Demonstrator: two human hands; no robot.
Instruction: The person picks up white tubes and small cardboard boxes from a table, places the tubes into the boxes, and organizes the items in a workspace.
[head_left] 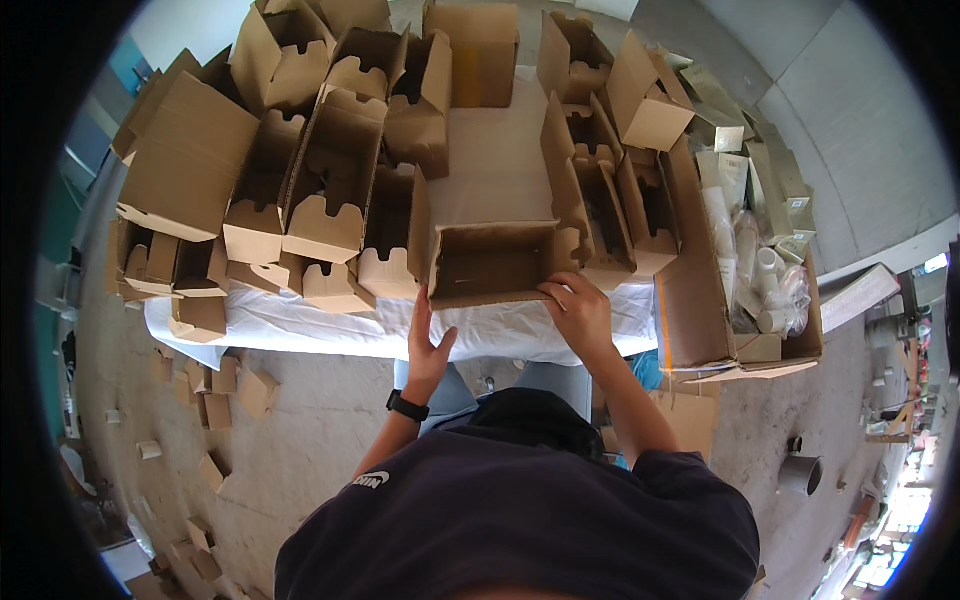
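A brown open-topped cardboard box lies in front of me at the table's near edge, its inside facing up and no contents visible. My right hand grips its near right corner, fingers bent over the edge beside a notched end flap. At the near left corner, my left hand rests against the box with fingers stretched out and thumb apart. Just left of it stands a narrow notched cardboard box. Another open box stands close beyond the right end of the held one.
Several open cardboard boxes crowd the white-covered table on both sides. To the right, a large carton holds white tubes, plastic bags and packages. Small cardboard pieces and a grey bucket are on the floor.
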